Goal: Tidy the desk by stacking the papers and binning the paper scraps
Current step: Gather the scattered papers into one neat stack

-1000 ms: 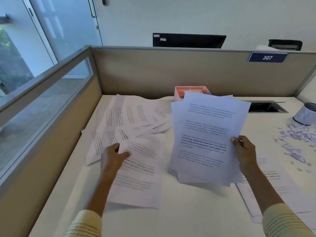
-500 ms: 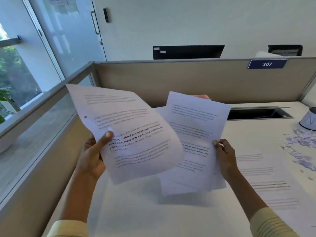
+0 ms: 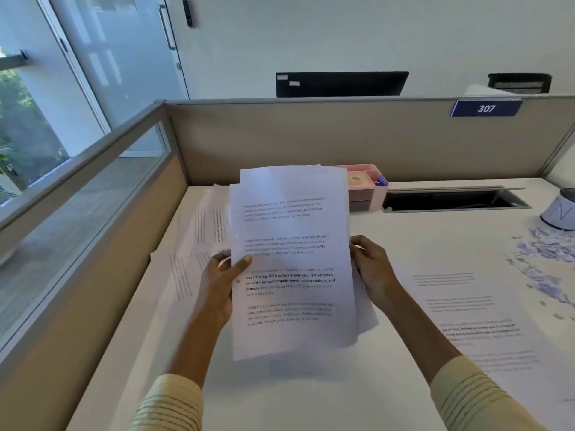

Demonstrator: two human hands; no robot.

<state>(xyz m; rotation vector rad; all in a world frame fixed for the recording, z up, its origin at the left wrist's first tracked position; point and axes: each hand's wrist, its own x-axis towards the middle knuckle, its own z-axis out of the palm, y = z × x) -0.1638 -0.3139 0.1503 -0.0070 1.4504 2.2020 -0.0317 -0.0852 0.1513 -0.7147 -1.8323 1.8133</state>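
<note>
Left hand [image 3: 217, 278]: grips the left edge of the held stack, thumb laid across the printed front, fingers [image 3: 224, 259] curled behind the sheets.
Right hand [image 3: 371, 270]: holds the right edge of the same stack, fingers wrapped round behind it, thumb at the edge.
Held stack of papers [image 3: 292, 262]: raised off the worktop between both hands, roughly upright and facing the camera, its sheets unevenly aligned, some corners jutting out lower right.
Loose papers [image 3: 199, 241]: lie flat and overlapping on the worktop [image 3: 295, 396], just left of and beyond the left fingers.
Printed sheets [image 3: 473, 315]: lie flat to the right of the right hand, apart from it.
Paper scraps [image 3: 541, 259]: a scattered heap well right of the right fingers, near a white cup [image 3: 560, 213].
Pink organiser [image 3: 367, 186]: beyond the stack, against the partition, partly hidden by the sheets.
</note>
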